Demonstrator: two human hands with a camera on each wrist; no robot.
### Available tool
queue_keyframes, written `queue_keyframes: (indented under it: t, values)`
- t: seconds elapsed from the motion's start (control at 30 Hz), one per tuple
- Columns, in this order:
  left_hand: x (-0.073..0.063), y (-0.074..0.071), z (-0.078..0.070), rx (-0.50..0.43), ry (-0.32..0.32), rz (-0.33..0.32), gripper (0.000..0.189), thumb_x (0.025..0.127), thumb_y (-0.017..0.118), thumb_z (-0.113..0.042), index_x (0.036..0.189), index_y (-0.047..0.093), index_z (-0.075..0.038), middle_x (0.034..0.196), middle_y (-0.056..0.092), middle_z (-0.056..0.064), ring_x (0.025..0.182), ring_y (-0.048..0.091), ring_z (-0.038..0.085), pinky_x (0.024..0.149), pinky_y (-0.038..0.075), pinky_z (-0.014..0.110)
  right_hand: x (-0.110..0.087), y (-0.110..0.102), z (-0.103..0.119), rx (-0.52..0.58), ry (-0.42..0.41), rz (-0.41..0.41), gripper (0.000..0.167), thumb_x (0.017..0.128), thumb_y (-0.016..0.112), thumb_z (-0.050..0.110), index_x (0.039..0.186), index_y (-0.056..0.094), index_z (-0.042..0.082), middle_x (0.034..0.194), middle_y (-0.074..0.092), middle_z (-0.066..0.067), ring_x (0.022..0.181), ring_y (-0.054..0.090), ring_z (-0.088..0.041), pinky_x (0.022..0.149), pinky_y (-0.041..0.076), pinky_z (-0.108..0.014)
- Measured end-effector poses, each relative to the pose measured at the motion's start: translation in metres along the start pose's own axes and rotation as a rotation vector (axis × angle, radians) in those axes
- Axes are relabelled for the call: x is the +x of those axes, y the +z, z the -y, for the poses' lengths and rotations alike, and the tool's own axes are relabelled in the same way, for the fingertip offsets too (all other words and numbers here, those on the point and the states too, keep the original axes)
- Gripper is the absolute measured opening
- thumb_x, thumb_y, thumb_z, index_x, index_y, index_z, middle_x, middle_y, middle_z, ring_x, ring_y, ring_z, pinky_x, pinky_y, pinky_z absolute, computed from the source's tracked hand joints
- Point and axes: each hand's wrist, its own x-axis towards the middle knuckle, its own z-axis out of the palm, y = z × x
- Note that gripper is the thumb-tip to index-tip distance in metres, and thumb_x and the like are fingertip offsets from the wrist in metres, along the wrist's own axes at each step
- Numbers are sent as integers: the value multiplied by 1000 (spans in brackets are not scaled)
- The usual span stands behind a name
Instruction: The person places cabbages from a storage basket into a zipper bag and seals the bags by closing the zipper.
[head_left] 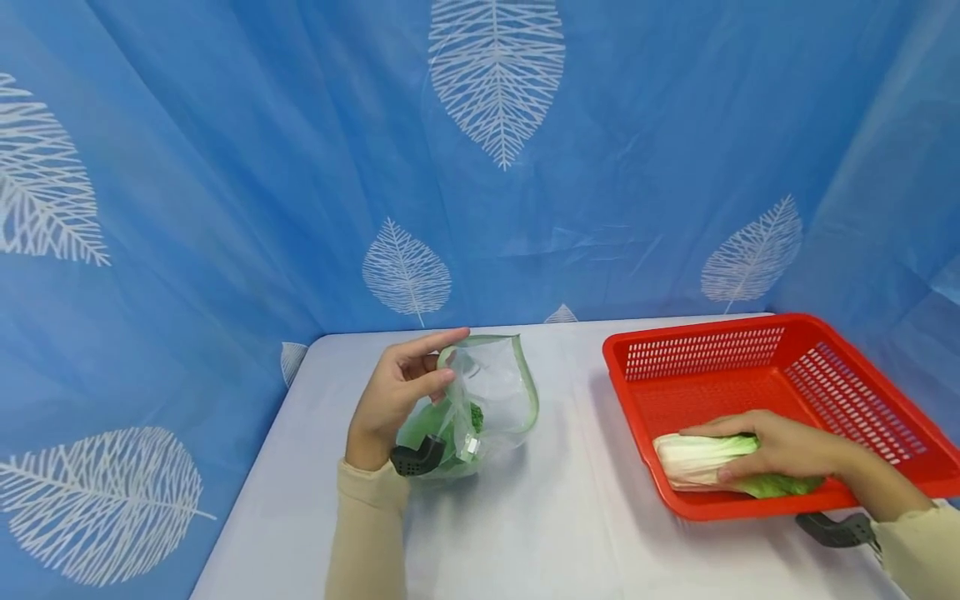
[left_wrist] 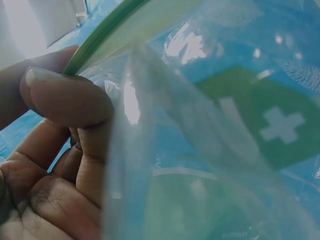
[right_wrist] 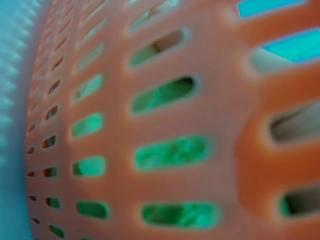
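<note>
My left hand (head_left: 392, 390) pinches the green-edged rim of a clear zip bag (head_left: 498, 379) between thumb and fingers. The bag's mouth gapes to the right. A dark green, bumpy vegetable piece, perhaps broccoli (head_left: 477, 417), shows inside it. Up close in the left wrist view, the thumb (left_wrist: 70, 97) presses the green zip strip; a green print with a white cross marks the plastic. At right, my right hand (head_left: 787, 450) grips a napa cabbage (head_left: 686, 462) lying in the red basket (head_left: 626, 400), fingers over the top and thumb on the near side.
The basket's slotted wall (right_wrist: 215, 110) fills the right wrist view, with green leaf showing through the slots. A white-covered table (head_left: 555, 517) carries the bag and basket. Blue curtains (head_left: 600, 208) with white leaf prints hang behind and at both sides.
</note>
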Motion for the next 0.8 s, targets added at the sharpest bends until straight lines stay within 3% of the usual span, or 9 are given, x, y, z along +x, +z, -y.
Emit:
queue_keyframes:
  t: [0.27, 0.57, 0.8]
  values:
    - [-3, 0, 0, -17, 26, 9, 47, 98, 67, -4, 143, 57, 2, 132, 64, 13, 61, 48, 16, 58, 47, 27, 0, -2, 1, -35, 18, -11, 53, 92, 78, 21, 142, 64, 16, 120, 69, 5, 95, 62, -11, 73, 54, -27]
    - [-2, 2, 0, -22, 16, 3, 49, 97, 70, -10, 144, 58, 0, 133, 62, 19, 61, 47, 18, 59, 48, 27, -5, -6, 0, -72, 55, -118, 52, 91, 78, 19, 141, 64, 12, 119, 69, 8, 89, 61, -11, 68, 53, -27]
    - [-4, -1, 1, -20, 11, -12, 49, 97, 70, -9, 144, 58, 0, 144, 56, 19, 62, 49, 17, 59, 49, 28, 0, -8, 8, -120, 97, -201, 52, 90, 81, 20, 139, 66, 12, 123, 67, 12, 91, 61, -10, 69, 54, -27]
